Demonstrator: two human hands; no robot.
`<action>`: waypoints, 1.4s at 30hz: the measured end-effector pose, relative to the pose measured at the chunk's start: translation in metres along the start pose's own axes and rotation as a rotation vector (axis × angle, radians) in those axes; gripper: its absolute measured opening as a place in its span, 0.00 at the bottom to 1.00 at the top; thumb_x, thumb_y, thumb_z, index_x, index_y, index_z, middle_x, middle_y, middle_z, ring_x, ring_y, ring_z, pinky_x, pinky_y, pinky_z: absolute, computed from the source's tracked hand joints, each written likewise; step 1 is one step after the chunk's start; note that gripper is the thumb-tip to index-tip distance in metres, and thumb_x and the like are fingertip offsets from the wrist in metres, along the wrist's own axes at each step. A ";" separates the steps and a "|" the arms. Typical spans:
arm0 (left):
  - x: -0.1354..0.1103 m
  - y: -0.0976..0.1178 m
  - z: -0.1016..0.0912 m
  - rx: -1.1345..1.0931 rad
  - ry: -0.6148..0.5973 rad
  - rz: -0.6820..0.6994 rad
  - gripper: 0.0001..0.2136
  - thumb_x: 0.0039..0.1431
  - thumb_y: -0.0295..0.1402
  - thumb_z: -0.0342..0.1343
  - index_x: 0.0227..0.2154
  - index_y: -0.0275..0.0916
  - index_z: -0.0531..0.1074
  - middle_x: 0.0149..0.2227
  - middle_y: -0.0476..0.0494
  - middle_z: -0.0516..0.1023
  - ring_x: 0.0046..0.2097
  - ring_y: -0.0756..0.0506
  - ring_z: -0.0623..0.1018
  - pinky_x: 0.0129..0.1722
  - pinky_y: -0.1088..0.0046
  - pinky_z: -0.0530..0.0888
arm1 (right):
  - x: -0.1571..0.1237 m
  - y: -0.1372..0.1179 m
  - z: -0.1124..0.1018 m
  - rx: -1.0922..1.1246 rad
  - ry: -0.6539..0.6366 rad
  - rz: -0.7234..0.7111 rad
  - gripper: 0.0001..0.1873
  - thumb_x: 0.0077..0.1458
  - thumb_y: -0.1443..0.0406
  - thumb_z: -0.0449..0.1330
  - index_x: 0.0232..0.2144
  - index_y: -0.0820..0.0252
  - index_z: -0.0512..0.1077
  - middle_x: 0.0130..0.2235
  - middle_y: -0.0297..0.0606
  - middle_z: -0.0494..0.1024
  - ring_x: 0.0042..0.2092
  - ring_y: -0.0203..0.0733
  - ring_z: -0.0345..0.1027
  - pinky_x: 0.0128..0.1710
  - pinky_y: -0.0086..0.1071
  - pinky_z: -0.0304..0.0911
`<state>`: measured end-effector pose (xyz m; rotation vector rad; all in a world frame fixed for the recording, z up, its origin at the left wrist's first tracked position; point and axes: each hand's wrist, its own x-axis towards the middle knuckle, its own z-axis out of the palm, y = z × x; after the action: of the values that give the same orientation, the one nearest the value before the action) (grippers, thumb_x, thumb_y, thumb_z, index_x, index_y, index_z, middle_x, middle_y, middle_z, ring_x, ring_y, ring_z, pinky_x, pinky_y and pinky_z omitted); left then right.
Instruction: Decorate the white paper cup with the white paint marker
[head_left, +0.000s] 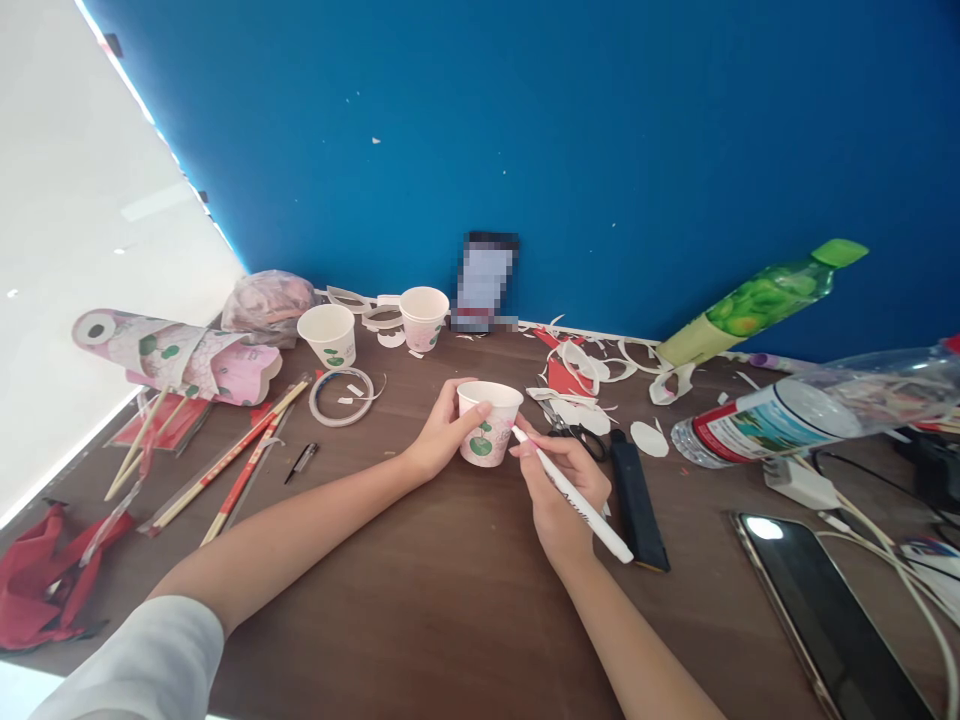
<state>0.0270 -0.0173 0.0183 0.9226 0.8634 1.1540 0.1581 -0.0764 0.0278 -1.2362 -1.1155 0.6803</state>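
Observation:
A paper cup (487, 445) with a green leaf and pink print stands upright in front of me. My left hand (448, 428) is closed around its left side, the thumb lying across the front near the rim. In my right hand (562, 490) is a white marker pen (581, 500), its tip at the cup's right side; whether the tip touches the cup I cannot tell. Behind the cup, two more paper cups (328, 333) (424, 315) stand upright. Scissors (581, 430) lie just beyond my right hand, beside a long black case (636, 500).
A roll of tape (341, 397), wrapped chopsticks (240, 455) and a pink paper-cup construction (180, 355) lie left. Paper scraps (585, 375) litter the back. One phone (484, 285) leans on the blue wall. Right are bottles (780, 420), a second phone (825, 620) and cables (892, 550).

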 end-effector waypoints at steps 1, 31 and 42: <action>0.000 0.000 0.000 -0.001 0.000 -0.002 0.29 0.41 0.50 0.65 0.42 0.40 0.63 0.40 0.45 0.72 0.46 0.43 0.71 0.46 0.66 0.67 | 0.000 0.000 0.000 0.004 -0.006 -0.002 0.05 0.49 0.63 0.64 0.26 0.58 0.72 0.40 0.44 0.83 0.39 0.49 0.80 0.30 0.32 0.75; 0.000 -0.001 -0.001 -0.017 0.008 -0.021 0.26 0.45 0.46 0.63 0.44 0.39 0.63 0.40 0.45 0.71 0.44 0.44 0.71 0.46 0.67 0.67 | 0.002 0.006 -0.003 0.055 -0.013 0.019 0.05 0.49 0.65 0.64 0.25 0.56 0.70 0.38 0.43 0.84 0.44 0.53 0.79 0.35 0.34 0.73; 0.001 -0.001 -0.001 -0.019 0.008 -0.018 0.26 0.44 0.46 0.63 0.43 0.39 0.64 0.40 0.45 0.72 0.45 0.44 0.71 0.46 0.67 0.67 | 0.002 0.004 -0.003 0.061 -0.024 0.018 0.05 0.49 0.66 0.63 0.25 0.57 0.70 0.38 0.43 0.84 0.43 0.53 0.79 0.35 0.35 0.73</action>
<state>0.0266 -0.0166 0.0167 0.8936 0.8636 1.1495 0.1620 -0.0743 0.0247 -1.1903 -1.0968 0.7390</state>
